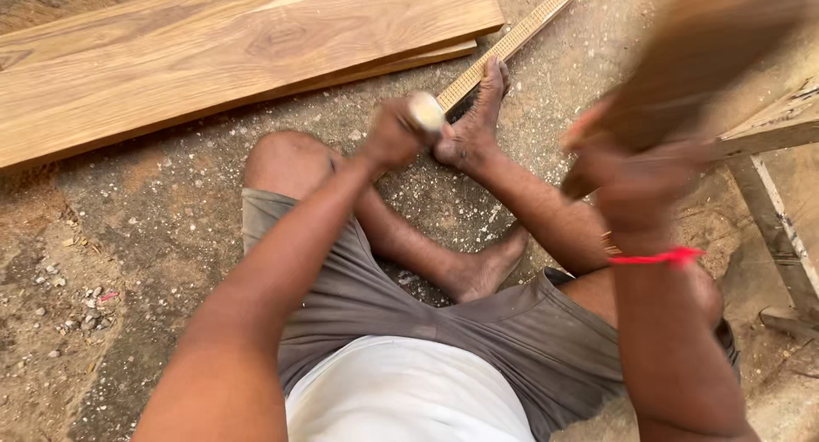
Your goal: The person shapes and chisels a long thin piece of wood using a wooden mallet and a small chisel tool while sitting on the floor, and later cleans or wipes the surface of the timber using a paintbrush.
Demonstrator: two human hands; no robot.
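Under the foot, pale ridged wooden strip [503, 49], left hand [394, 135] fingers gripping pale-handled tool [426, 111], right hand [636, 173] clutching blurred brown mallet [699, 58]

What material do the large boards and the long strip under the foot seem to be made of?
Boards: apparently solid wood, smooth and bare; brown grain lines and a knot show. Strip: probably pale wood with a finely ridged or carved face; too small to tell more.

wooden mallet [682, 75] blurred | right hand [636, 182] blurred | planks [213, 58] cut off

Left hand [394, 135] gripping pale-topped tool [425, 111] over notched strip [510, 43]; right hand [636, 182] holding blurred wooden mallet [699, 58].
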